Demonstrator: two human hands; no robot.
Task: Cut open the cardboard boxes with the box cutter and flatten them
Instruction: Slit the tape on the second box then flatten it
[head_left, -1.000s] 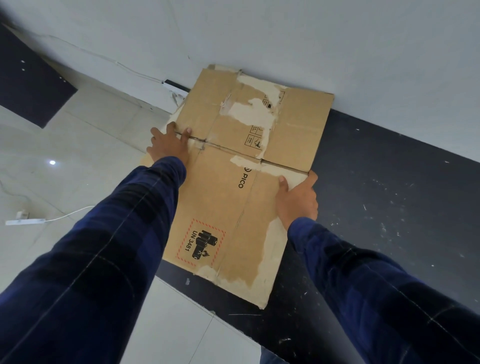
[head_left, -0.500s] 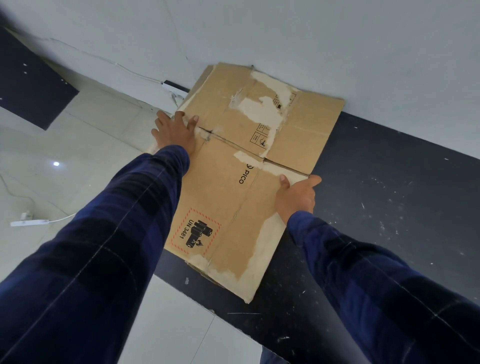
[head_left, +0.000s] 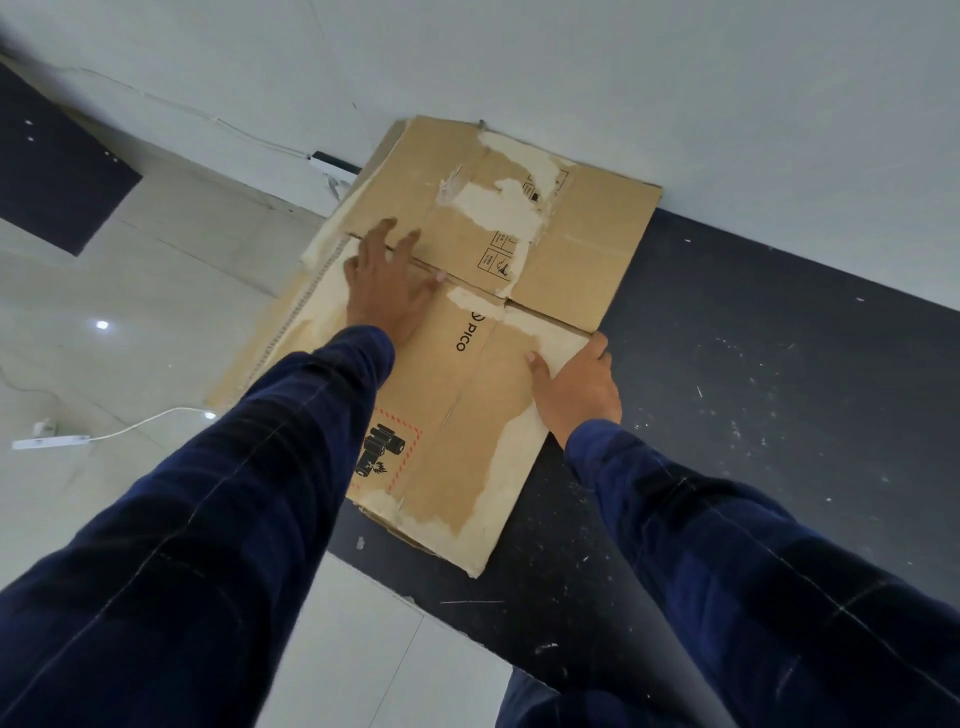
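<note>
Dark flooring (head_left: 779, 415) carries a flattened cardboard box (head_left: 587, 234); left hand (head_left: 387, 283) presses it open-palmed, right hand (head_left: 576, 389) apparently pinches its edge.

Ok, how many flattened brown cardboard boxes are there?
2 visible: printed brown cardboard box on top; second brown cardboard sheet poking out under its left side. More may be hidden.

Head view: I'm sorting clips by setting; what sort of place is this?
Probably an indoor room, perhaps an office: glossy pale floor tiles, dark carpet and a white power strip.
</note>
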